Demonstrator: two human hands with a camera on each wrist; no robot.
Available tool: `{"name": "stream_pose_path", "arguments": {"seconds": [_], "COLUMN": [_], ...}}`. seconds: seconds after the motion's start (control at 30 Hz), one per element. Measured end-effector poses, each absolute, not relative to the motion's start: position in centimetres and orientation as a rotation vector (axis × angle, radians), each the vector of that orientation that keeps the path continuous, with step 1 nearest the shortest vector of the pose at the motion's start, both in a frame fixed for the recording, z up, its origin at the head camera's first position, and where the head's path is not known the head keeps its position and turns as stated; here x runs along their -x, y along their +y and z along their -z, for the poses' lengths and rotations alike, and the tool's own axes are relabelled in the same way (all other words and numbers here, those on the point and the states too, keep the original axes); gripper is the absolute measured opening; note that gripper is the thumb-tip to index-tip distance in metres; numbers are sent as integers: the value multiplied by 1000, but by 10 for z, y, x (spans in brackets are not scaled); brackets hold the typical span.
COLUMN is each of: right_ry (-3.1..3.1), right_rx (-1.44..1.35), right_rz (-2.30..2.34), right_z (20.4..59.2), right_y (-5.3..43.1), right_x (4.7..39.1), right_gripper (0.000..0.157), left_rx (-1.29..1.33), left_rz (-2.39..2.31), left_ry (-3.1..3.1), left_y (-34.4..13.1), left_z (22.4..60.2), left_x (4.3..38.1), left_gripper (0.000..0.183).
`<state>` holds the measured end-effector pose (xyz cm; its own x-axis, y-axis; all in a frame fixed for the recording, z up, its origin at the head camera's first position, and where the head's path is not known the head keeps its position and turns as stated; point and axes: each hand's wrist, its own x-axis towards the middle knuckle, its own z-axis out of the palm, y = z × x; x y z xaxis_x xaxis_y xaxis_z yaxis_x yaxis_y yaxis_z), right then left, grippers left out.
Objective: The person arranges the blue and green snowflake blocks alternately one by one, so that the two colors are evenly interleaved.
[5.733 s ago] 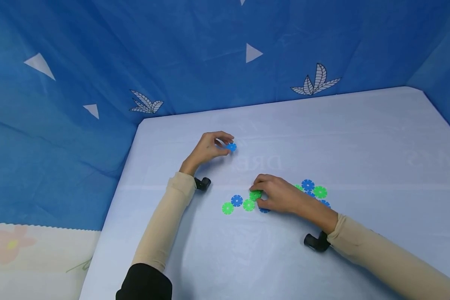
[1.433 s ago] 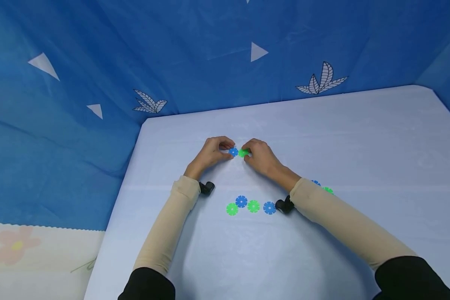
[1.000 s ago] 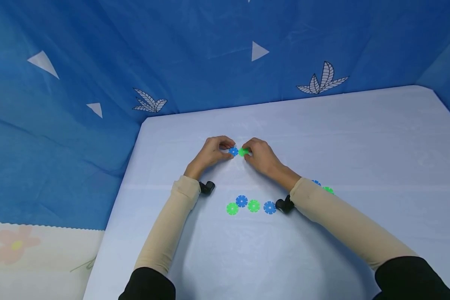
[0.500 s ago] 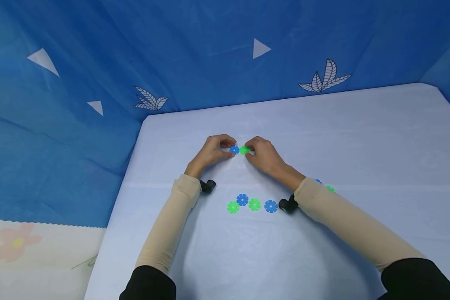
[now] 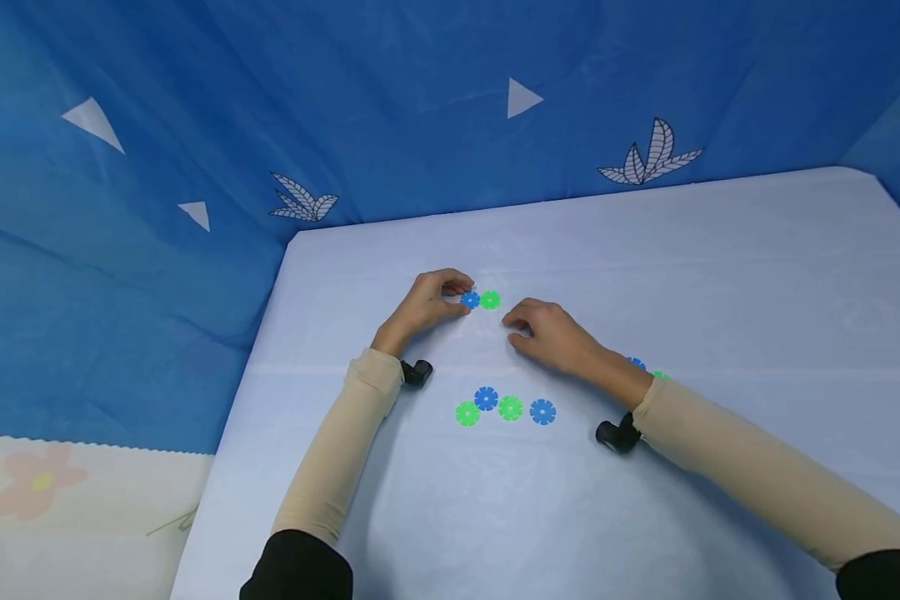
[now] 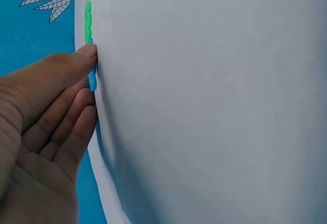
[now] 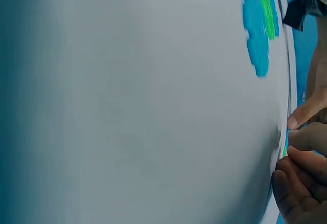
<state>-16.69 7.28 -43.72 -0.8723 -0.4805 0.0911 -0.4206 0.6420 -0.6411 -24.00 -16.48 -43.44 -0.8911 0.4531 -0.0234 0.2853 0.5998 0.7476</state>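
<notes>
Left hand (image 5: 426,302) pinches notched blue disc (image 5: 471,299), notched green disc (image 5: 490,300) touching its 3 o'clock edge; right hand (image 5: 551,335) empty, fingers loosely curled, at green's 4 o'clock.

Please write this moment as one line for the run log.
left hand: pinches blue disc; right hand: holds nothing; green disc: touches blue disc's edge; table: more green pieces, blue pieces

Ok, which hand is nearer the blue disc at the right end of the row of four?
Right. The right hand is apart from the blue disc, beyond it; the left hand is farther beyond, off to the left.
</notes>
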Motion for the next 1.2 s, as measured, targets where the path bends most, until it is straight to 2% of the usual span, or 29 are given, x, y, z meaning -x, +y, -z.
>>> {"name": "stream_pose_path", "arguments": {"seconds": [0.3, 0.67, 1.2], "right_ry": [2700, 2707, 2677], "right_rx": [875, 870, 976], "right_rz": [968, 937, 856], "right_z": [439, 437, 438], "right_y": [89, 107, 113], "right_x": [135, 102, 75], "right_gripper": [29, 29, 39], "left_rx": [-605, -623, -673], "left_rz": [-1156, -1238, -1225], "left_ry": [2629, 2578, 2569], "left_y": [-162, -158, -143], "left_z": [435, 438, 435], "left_x": [240, 239, 240], "left_gripper": [41, 42, 36]}}
